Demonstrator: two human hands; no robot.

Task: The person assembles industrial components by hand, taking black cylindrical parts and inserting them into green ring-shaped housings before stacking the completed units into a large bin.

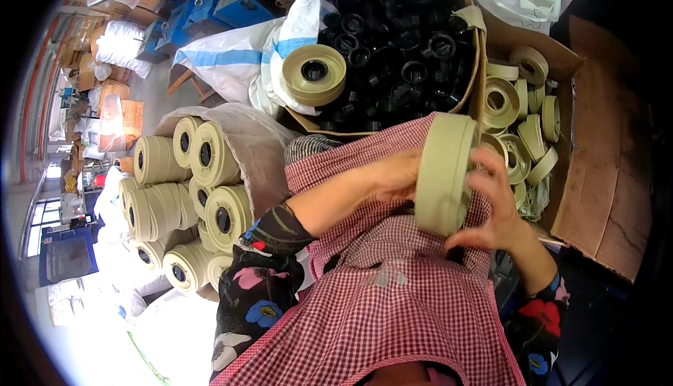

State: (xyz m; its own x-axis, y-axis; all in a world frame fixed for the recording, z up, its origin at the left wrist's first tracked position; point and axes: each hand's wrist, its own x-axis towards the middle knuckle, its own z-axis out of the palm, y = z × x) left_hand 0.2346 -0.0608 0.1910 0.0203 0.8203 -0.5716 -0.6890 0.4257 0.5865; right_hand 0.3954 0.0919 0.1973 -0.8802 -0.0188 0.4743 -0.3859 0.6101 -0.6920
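Left fingers [410, 176] behind beige wheel [443, 172]

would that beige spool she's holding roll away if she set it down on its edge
Probably yes: the beige spool is round and wheel-like, so on edge it could roll. It looks rigid, keeping its shape between the left hand and right hand. Laid flat, like the one on the box, it should stay put.

The spool [443, 174] is pale cream. The apron [392, 302] has red and white checks. The sleeves [259, 284] are black with bright flowers. The small rings [399, 43] are black.

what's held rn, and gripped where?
A beige spool, held on edge between both hands: left hand against one flat face, right hand on the opposite face and rim.
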